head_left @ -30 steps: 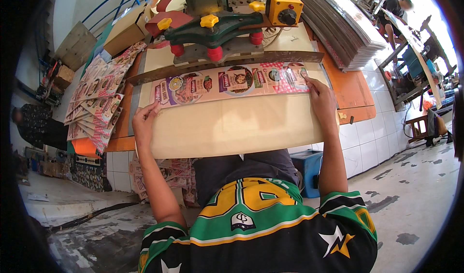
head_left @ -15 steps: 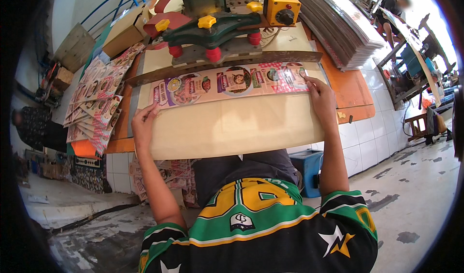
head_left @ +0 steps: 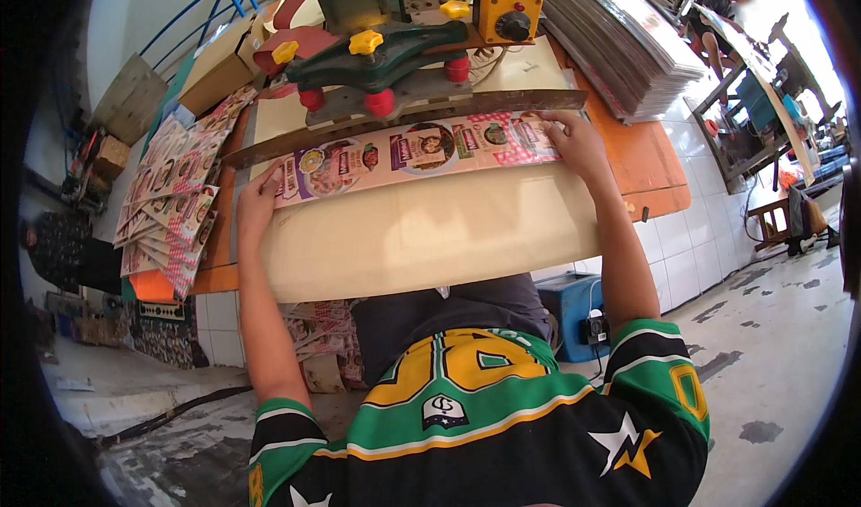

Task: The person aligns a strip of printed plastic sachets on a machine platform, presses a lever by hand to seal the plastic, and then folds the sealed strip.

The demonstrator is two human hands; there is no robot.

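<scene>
A long printed strip point(head_left: 414, 152) with pink checks and pictures of food lies across the far part of a pale board point(head_left: 421, 238). Its far edge runs under a dark metal bar point(head_left: 404, 123) of a green press machine point(head_left: 381, 54) with yellow and red knobs. My left hand point(head_left: 256, 204) presses flat on the strip's left end. My right hand point(head_left: 574, 141) lies flat on its right end, fingers spread. Both hold the strip down against the board.
A fanned pile of printed sheets point(head_left: 166, 202) lies to the left on the orange bench point(head_left: 650, 161). A tall stack of flat sheets point(head_left: 610, 31) stands at the far right beside a yellow switch box point(head_left: 508, 12). Another person point(head_left: 717, 9) stands far right. A blue box point(head_left: 574, 305) sits below the bench.
Both hands have stayed on the strip's ends; the strip sits at about the same place under the bar. Nothing else has visibly moved.
</scene>
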